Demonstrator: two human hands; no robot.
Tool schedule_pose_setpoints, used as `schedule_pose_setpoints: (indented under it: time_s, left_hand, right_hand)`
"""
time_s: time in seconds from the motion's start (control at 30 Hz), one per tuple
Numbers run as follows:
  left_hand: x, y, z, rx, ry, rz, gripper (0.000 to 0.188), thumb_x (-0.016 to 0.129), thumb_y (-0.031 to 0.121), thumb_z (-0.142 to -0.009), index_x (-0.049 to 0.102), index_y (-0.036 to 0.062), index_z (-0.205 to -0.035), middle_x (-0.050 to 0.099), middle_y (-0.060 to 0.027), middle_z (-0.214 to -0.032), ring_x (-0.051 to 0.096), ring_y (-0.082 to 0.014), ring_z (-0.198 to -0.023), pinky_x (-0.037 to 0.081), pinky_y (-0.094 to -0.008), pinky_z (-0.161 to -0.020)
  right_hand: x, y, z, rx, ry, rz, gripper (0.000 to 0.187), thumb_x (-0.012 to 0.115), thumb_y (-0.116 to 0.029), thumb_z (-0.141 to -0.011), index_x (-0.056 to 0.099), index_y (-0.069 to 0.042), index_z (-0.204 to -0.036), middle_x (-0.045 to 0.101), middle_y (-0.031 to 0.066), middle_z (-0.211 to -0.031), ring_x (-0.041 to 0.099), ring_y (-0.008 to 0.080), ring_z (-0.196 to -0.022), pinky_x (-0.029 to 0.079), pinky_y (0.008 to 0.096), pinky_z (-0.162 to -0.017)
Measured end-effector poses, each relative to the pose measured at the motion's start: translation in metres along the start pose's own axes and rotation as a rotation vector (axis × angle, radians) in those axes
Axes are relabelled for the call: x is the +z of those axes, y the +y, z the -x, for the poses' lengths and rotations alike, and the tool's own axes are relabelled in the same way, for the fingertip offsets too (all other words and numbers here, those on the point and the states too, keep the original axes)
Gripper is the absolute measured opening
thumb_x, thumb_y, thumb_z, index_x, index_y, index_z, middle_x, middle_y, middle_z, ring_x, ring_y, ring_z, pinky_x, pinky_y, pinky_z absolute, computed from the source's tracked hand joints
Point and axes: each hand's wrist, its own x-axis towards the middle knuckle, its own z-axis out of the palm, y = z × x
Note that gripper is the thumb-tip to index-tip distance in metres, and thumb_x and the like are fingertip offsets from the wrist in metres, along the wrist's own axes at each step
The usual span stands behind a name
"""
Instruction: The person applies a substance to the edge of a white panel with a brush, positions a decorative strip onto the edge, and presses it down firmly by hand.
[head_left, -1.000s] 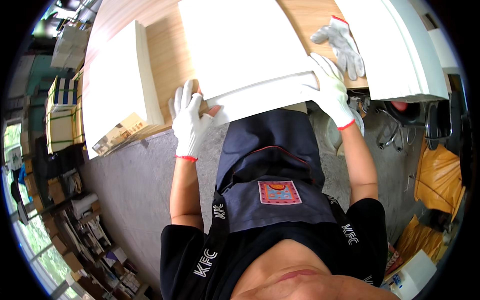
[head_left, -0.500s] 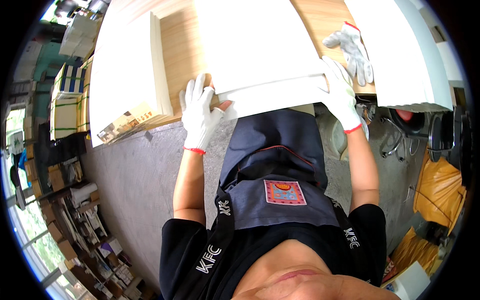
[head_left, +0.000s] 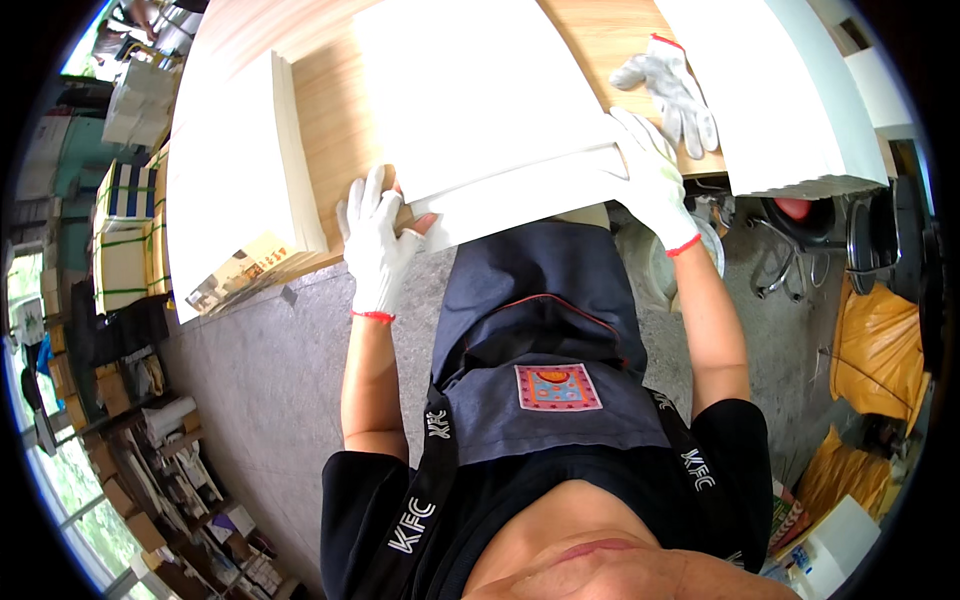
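Note:
Across the middle of the wooden table lies a large white sheet (head_left: 480, 100). Along its near side runs a white strip (head_left: 520, 205), which juts past the table edge; whether it is a fold or another sheet I cannot tell. My left hand (head_left: 378, 240), in a white glove with bare thumb and index tips, pinches the strip's left corner, the other fingers spread on the wood. At the right corner my right hand (head_left: 655, 180), gloved in white with a red cuff, holds the edge between thumb and fingers. A loose grey-white glove (head_left: 670, 95) rests just beyond it.
A stack of white sheets (head_left: 290, 150) with a printed picture on its near side stands on the table (head_left: 330, 110) at left. Another tall white stack (head_left: 790, 110) is at right. Below the table are a bucket (head_left: 660, 260) and a stool (head_left: 800, 230).
The whole view has shifted a little, so the table and both hands appear slightly further left. Both hands stay at the strip's corners, their hold looking the same.

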Motion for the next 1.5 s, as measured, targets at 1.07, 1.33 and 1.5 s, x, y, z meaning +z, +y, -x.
schedule_pose_setpoints:
  time_s: [1.07,1.33,1.5]
  left_hand:
    - [-0.012,0.002,0.001,-0.006,0.03,0.061,0.05,0.087,0.028,-0.067,0.064,-0.0018,-0.1,0.055,-0.0179,-0.139,0.049,-0.0379,-0.127,0.04,-0.0451,-0.106]
    - [-0.036,0.058,-0.028,0.228,-0.128,0.334,0.061,0.087,0.024,-0.061,0.062,0.0139,-0.115,0.059,-0.0052,-0.12,0.054,-0.031,-0.114,0.049,-0.0429,-0.093]
    - [-0.035,0.059,-0.024,0.176,-0.231,0.171,0.061,0.087,0.031,-0.06,0.062,0.0177,-0.114,0.059,-0.0021,-0.12,0.053,-0.0278,-0.116,0.052,-0.0406,-0.09]
  right_hand:
    - [0.0,-0.002,-0.007,-0.064,0.01,-0.021,0.07,0.074,-0.037,-0.083,0.051,-0.006,-0.141,0.05,0.0118,-0.147,0.044,0.0325,-0.136,0.035,0.0442,-0.112]
    - [0.003,0.015,0.0,-0.119,0.033,-0.008,0.071,0.075,-0.034,-0.085,0.047,-0.001,-0.142,0.049,0.0179,-0.146,0.044,0.0341,-0.136,0.033,0.044,-0.114]
    - [0.01,0.01,0.0,-0.126,0.015,-0.008,0.075,0.076,-0.036,-0.085,0.045,-0.001,-0.144,0.046,0.017,-0.149,0.042,0.0333,-0.138,0.03,0.0442,-0.115]
